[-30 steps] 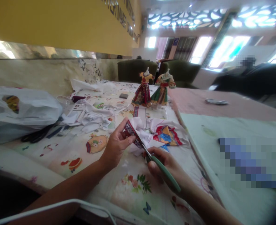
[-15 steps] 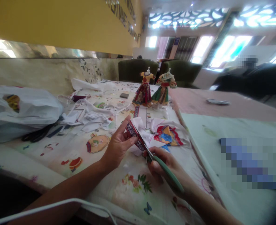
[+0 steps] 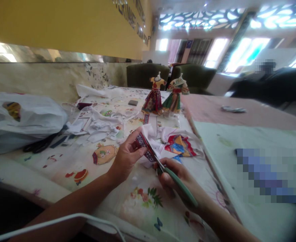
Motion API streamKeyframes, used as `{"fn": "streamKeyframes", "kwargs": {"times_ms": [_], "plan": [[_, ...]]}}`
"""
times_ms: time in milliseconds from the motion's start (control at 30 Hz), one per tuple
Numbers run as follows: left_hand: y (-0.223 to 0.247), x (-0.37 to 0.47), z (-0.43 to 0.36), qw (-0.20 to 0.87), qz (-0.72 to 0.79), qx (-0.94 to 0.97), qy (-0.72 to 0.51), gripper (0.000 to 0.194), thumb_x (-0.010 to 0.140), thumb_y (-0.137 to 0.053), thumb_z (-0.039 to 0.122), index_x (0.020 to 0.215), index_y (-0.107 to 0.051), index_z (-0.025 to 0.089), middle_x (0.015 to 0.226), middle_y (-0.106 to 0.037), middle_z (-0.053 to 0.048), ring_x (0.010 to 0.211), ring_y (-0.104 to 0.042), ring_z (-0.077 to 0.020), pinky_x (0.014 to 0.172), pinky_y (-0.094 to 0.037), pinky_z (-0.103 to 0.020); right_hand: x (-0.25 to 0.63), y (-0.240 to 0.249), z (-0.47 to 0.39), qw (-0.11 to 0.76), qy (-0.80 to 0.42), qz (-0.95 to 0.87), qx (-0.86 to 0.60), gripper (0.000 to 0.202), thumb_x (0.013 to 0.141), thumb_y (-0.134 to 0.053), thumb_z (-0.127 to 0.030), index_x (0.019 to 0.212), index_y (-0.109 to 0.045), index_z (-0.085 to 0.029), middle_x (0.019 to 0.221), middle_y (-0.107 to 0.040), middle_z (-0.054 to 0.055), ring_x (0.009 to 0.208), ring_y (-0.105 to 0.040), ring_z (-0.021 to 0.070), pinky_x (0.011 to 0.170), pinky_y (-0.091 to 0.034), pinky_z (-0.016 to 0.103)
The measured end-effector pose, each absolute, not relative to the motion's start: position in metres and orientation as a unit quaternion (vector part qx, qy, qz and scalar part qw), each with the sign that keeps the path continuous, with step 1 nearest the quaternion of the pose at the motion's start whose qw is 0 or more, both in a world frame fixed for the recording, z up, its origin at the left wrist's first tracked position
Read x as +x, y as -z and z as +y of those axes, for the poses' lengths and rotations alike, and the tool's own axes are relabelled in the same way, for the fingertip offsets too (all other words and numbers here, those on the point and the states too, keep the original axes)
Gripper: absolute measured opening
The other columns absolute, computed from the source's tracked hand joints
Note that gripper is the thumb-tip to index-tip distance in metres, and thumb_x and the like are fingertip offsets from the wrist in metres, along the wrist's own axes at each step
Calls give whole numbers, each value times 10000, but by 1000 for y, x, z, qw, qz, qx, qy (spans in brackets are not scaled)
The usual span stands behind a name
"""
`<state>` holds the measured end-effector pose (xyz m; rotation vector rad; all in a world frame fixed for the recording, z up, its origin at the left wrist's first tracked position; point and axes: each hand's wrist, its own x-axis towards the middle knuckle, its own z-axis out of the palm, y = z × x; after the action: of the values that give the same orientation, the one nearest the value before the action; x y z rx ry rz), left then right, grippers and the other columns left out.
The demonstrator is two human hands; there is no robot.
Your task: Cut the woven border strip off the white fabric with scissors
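Note:
My left hand point(image 3: 129, 153) pinches a patterned strip of fabric point(image 3: 142, 140), dark with white motifs and red edging, which is joined to white cloth point(image 3: 150, 130). Wrapped around green-handled scissors point(image 3: 179, 183) is my right hand point(image 3: 171, 173). The scissor blades lie along the red edge of the strip, pointing up and left. To the right of the blades rests a printed piece in red, yellow and blue point(image 3: 180, 145) on white cloth. Left of my left hand, a tan cut-out piece with a printed design point(image 3: 104, 154) lies flat on the table cover.
Two small dresses on stands point(image 3: 154, 97) are at the far side. White fabric scraps point(image 3: 101, 129) and a white plastic bag point(image 3: 24, 117) lie to the left. A small grey box point(image 3: 133, 102) sits farther back. A white cable point(image 3: 80, 215) crosses the near edge.
Almost nothing differs. The left fingertips and the strip have shifted very slightly, and the scissor blades look a little farther closed along the strip.

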<state>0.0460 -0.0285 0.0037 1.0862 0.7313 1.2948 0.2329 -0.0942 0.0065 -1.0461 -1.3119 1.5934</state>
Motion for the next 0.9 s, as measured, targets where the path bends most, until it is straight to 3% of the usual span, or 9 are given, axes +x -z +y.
{"fn": "streamKeyframes", "kwargs": {"times_ms": [333, 667, 900], "plan": [[-3, 45, -29, 594, 317, 491, -553, 765, 794, -817, 263, 1503, -530, 251, 1283, -721, -57, 1124, -647, -205, 994, -519, -319, 232, -10, -93, 399, -628, -503, -439, 593, 682, -835, -665, 944, -600, -187, 501, -482, -110, 380, -370, 59, 377, -274, 181], [-3, 46, -27, 601, 310, 479, -559, 761, 783, -825, 245, 1491, -546, 249, 1223, -740, -50, 1065, -655, -185, 944, -533, -291, 232, -12, -94, 394, -637, -495, -441, 596, 653, -856, -653, 916, -589, -188, 480, -472, -127, 340, -348, 40, 351, -242, 165], [-5, 45, -27, 599, 319, 480, -556, 745, 771, -828, 249, 1470, -571, 251, 1238, -734, -55, 1093, -651, -200, 956, -535, -307, 234, -11, -91, 385, -611, -522, -453, 613, 664, -841, -663, 966, -618, -178, 531, -484, -113, 374, -379, 54, 379, -295, 188]]}}
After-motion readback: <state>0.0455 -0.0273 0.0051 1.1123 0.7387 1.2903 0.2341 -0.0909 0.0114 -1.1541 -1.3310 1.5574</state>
